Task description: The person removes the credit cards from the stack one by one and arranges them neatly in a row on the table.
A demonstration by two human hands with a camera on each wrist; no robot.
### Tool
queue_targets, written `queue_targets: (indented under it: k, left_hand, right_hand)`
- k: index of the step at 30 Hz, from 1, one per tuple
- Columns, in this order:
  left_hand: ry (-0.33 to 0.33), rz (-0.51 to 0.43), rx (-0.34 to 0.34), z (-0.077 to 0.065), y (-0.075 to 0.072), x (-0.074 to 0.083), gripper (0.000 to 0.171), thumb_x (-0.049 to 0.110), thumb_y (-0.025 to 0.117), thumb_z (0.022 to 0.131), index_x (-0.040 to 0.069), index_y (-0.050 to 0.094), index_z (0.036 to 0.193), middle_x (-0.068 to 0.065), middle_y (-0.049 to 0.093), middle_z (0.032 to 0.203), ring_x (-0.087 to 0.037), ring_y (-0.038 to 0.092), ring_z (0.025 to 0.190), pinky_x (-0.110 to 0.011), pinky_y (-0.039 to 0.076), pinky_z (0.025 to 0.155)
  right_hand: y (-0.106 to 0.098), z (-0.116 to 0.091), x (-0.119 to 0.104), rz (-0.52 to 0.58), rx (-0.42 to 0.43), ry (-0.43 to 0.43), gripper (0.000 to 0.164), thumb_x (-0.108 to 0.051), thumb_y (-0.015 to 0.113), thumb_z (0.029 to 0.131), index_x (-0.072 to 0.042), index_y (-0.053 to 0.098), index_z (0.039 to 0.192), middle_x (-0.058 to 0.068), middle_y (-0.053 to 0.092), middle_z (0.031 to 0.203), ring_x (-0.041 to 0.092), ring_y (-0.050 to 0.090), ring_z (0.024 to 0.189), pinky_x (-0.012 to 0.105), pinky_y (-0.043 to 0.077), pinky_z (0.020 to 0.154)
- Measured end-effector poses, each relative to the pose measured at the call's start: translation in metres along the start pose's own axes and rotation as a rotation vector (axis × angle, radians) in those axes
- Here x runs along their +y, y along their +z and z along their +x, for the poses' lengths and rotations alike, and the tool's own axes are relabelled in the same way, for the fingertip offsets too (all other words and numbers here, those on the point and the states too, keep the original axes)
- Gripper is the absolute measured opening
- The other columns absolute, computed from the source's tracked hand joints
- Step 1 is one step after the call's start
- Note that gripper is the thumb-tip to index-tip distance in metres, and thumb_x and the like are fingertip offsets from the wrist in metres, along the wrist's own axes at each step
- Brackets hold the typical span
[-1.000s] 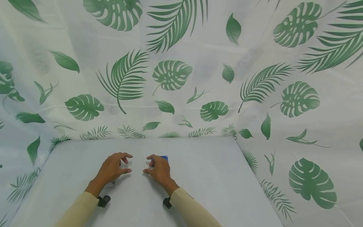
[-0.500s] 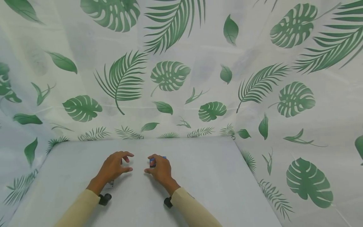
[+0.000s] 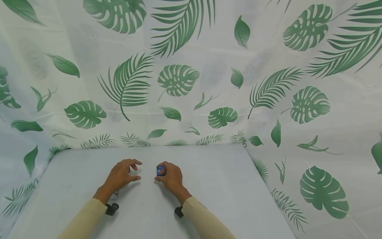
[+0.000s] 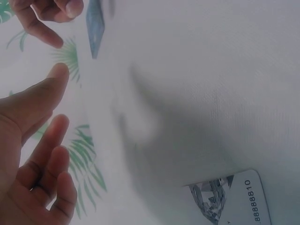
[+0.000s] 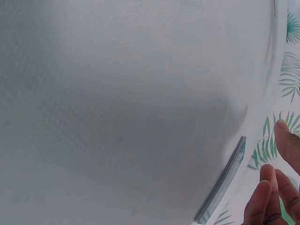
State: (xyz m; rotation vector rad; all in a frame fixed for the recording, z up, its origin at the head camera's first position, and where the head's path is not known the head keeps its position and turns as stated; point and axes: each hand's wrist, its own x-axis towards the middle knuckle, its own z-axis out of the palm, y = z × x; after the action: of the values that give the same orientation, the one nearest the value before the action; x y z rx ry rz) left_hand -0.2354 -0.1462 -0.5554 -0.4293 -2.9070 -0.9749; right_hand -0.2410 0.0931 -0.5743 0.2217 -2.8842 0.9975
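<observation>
My left hand (image 3: 121, 175) is held over the white table with its fingers apart and gently bent, nothing between thumb and fingertips. Below its wrist lies a white card (image 4: 246, 199) with a printed diamond and a row of digits; the rest of it runs out of the left wrist view. Facing it, my right hand (image 3: 171, 177) hovers with thumb and fingers spread. Behind its fingers is a blue card stack (image 3: 159, 170), partly hidden in the head view. From the right wrist view, that stack's layered edge (image 5: 221, 182) shows flat on the table, apart from the fingertips (image 5: 267, 173).
The white table (image 3: 215, 192) reaches back to a hanging white sheet (image 3: 209, 49) printed with green leaves, which also rises along both sides. Black wrist cameras (image 3: 112, 209) sit under both cuffs.
My right hand has shifted slightly right, uncovering the left part of the blue stack and covering its right part. My left hand has edged slightly right. The view has turned a little.
</observation>
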Motion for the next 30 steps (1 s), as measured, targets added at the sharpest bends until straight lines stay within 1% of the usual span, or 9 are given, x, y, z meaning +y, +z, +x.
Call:
queue_targets:
  k: [6, 12, 15, 20, 25, 30]
  left_hand:
    - [0.012, 0.007, 0.001, 0.004, 0.002, 0.002, 0.055, 0.022, 0.094, 0.080, 0.016, 0.073, 0.130, -0.005, 0.074, 0.102, -0.020, 0.058, 0.086, -0.034, 0.046, 0.074]
    - [0.024, 0.009, 0.003, 0.009, 0.005, 0.003, 0.055, 0.023, 0.094, 0.080, 0.016, 0.072, 0.130, -0.004, 0.074, 0.101, -0.017, 0.057, 0.084, -0.033, 0.046, 0.074]
    - [0.021, 0.012, 0.001, 0.011, 0.008, 0.004, 0.055, 0.024, 0.094, 0.080, 0.016, 0.072, 0.130, -0.003, 0.073, 0.100, -0.015, 0.055, 0.084, -0.034, 0.047, 0.074]
    - [0.006, 0.017, -0.016, 0.016, 0.013, 0.006, 0.055, 0.025, 0.094, 0.080, 0.017, 0.072, 0.130, -0.003, 0.074, 0.101, -0.015, 0.055, 0.083, -0.034, 0.047, 0.075]
    - [0.001, 0.010, -0.031, 0.020, 0.018, 0.008, 0.055, 0.025, 0.094, 0.080, 0.016, 0.072, 0.130, -0.003, 0.074, 0.101, -0.015, 0.054, 0.082, -0.034, 0.047, 0.075]
    - [-0.003, 0.002, -0.018, 0.023, 0.024, 0.008, 0.055, 0.026, 0.095, 0.080, 0.016, 0.073, 0.129, -0.004, 0.074, 0.100, -0.015, 0.055, 0.081, -0.035, 0.047, 0.076]
  right_hand:
    - [-0.003, 0.002, 0.004, -0.005, 0.006, -0.016, 0.054, -0.026, 0.098, 0.074, -0.021, 0.075, 0.123, -0.005, 0.074, 0.087, 0.011, 0.065, 0.089, 0.040, 0.054, 0.091]
    - [-0.007, 0.004, 0.007, -0.014, -0.004, 0.003, 0.055, -0.026, 0.097, 0.076, -0.021, 0.075, 0.126, -0.006, 0.072, 0.085, 0.012, 0.064, 0.091, 0.043, 0.054, 0.095]
    - [-0.009, 0.006, 0.009, -0.007, -0.010, 0.010, 0.055, -0.026, 0.097, 0.076, -0.021, 0.074, 0.126, -0.007, 0.072, 0.085, 0.013, 0.065, 0.091, 0.044, 0.054, 0.096]
    - [-0.012, 0.008, 0.014, -0.010, -0.014, 0.017, 0.055, -0.025, 0.097, 0.076, -0.020, 0.074, 0.126, -0.008, 0.072, 0.084, 0.011, 0.063, 0.086, 0.042, 0.054, 0.093]
    - [-0.016, 0.010, 0.019, -0.012, -0.011, 0.020, 0.055, -0.025, 0.097, 0.076, -0.019, 0.074, 0.126, -0.005, 0.073, 0.086, 0.011, 0.062, 0.084, 0.041, 0.054, 0.090]
    - [-0.019, 0.011, 0.025, -0.005, -0.021, 0.035, 0.055, -0.024, 0.097, 0.077, -0.019, 0.074, 0.127, -0.004, 0.075, 0.089, 0.012, 0.063, 0.087, 0.042, 0.054, 0.091]
